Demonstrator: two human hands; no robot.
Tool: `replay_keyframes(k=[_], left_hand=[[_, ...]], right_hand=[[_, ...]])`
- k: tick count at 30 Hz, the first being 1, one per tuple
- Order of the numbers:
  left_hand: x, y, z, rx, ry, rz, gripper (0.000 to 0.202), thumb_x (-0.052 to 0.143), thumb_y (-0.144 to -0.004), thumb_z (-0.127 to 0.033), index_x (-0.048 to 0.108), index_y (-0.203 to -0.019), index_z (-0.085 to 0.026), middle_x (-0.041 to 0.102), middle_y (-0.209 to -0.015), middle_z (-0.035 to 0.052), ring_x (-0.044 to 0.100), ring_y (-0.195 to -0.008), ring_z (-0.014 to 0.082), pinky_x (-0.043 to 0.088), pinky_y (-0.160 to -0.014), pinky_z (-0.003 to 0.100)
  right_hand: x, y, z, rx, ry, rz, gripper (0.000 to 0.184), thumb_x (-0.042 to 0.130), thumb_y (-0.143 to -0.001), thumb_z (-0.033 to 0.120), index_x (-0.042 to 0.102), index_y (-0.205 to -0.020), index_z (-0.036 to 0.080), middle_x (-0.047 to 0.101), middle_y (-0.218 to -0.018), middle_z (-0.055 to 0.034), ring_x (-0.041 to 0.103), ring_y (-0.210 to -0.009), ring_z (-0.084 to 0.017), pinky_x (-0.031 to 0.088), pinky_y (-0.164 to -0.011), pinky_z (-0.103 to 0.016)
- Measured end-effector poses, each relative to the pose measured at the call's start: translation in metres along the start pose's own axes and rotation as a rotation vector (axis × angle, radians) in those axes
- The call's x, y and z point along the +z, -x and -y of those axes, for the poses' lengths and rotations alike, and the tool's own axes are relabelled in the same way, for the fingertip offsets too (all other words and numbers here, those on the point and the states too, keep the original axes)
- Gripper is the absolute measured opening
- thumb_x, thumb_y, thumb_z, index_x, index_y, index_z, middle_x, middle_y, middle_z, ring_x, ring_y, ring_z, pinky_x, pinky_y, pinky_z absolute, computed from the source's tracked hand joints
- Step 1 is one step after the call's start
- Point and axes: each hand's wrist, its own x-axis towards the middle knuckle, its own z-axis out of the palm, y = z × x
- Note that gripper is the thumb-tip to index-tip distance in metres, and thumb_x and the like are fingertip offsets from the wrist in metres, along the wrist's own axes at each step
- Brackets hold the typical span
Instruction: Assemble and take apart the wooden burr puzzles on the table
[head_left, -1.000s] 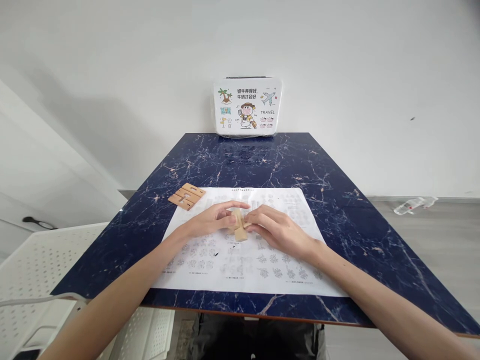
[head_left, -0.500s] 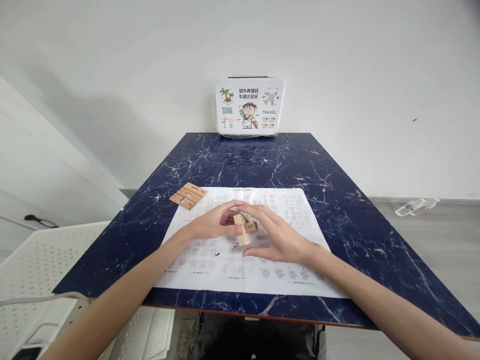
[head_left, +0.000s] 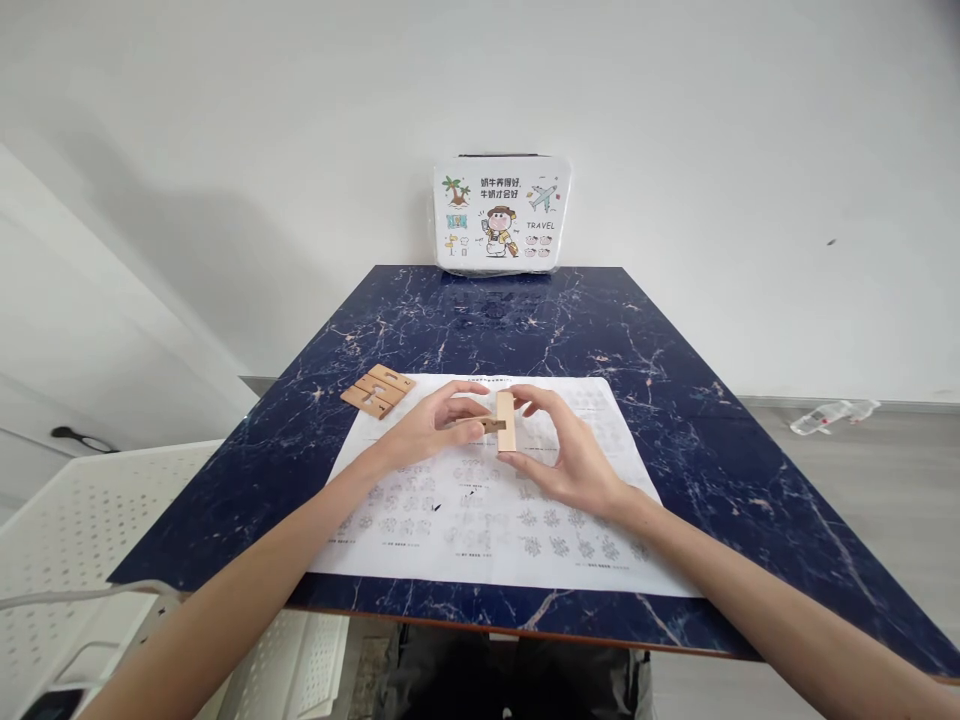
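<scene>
Between my two hands is a pair of joined wooden puzzle pieces above a printed sheet. My left hand (head_left: pixel 435 425) pinches a darker notched puzzle piece (head_left: pixel 491 425) that points to the right. Crosswise at its right end stands a pale wooden puzzle piece (head_left: pixel 506 435). The thumb and fingers of my right hand (head_left: pixel 570 450) grip that pale piece at its near and far ends. Beneath lies the white instruction sheet (head_left: pixel 480 550) with rows of small diagrams. Several flat wooden pieces (head_left: pixel 379 390) with cut-outs and numbers lie side by side at its upper left corner.
A blue marbled table (head_left: pixel 480 335) carries everything. At its far edge a white cartoon-printed case (head_left: pixel 499 215) leans against the wall. A white perforated cart (head_left: pixel 45 540) with a cable stands at left. A clear plastic bottle (head_left: pixel 829 415) lies on the floor at right.
The joined pieces have been turned and moved slightly up and right, so the pale one now stands at the right end. My right hand has closed onto its ends.
</scene>
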Motion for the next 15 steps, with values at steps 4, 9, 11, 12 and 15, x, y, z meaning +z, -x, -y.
replay_keyframes(k=[4, 9, 11, 12, 15], left_hand=[[0.0, -0.001, 0.003, 0.005, -0.068, -0.066, 0.058, 0.075, -0.093, -0.058, 0.056, -0.135, -0.024, 0.072, -0.121, 0.0105, 0.069, -0.119, 0.0281, 0.051, -0.103, 0.046], [0.0, -0.002, 0.005, 0.124, -0.403, -0.414, 0.067, 0.086, -0.083, -0.052, 0.055, -0.137, -0.027, 0.068, -0.131, 0.0104, 0.064, -0.129, 0.031, 0.046, -0.114, 0.053], [0.002, -0.002, 0.005, 0.188, -0.525, -0.463, 0.073, 0.091, -0.078, -0.049, 0.054, -0.137, -0.029, 0.066, -0.137, 0.0107, 0.06, -0.135, 0.0331, 0.045, -0.116, 0.054], [0.003, -0.001, 0.005, 0.222, -0.563, -0.461, 0.073, 0.092, -0.076, -0.049, 0.055, -0.136, -0.029, 0.065, -0.14, 0.0108, 0.059, -0.137, 0.0338, 0.046, -0.116, 0.054], [0.007, 0.0, 0.006, 0.271, -0.631, -0.412, 0.073, 0.093, -0.075, -0.05, 0.056, -0.134, -0.027, 0.063, -0.144, 0.0112, 0.057, -0.14, 0.0349, 0.047, -0.116, 0.053]], right_hand=[[-0.001, -0.002, 0.0, -0.004, 0.01, -0.074, 0.06, 0.07, -0.099, 0.045, 0.044, -0.15, 0.026, 0.062, -0.143, -0.0162, 0.066, -0.113, -0.031, 0.057, -0.097, -0.051], [0.0, -0.003, -0.01, 0.15, 0.177, -0.057, 0.054, 0.069, -0.098, 0.047, 0.051, -0.143, 0.024, 0.066, -0.134, -0.0155, 0.064, -0.118, -0.034, 0.056, -0.099, -0.054], [0.003, -0.002, -0.017, 0.164, 0.253, 0.005, 0.049, 0.071, -0.096, 0.045, 0.057, -0.137, 0.024, 0.069, -0.128, -0.0142, 0.063, -0.12, -0.036, 0.055, -0.101, -0.056], [0.005, -0.001, -0.02, 0.152, 0.283, 0.033, 0.046, 0.072, -0.095, 0.045, 0.059, -0.135, 0.024, 0.07, -0.125, -0.0135, 0.062, -0.12, -0.036, 0.054, -0.102, -0.057], [0.007, 0.001, -0.027, 0.11, 0.34, 0.076, 0.044, 0.073, -0.094, 0.046, 0.063, -0.131, 0.024, 0.072, -0.12, -0.0124, 0.062, -0.119, -0.037, 0.054, -0.102, -0.058]])
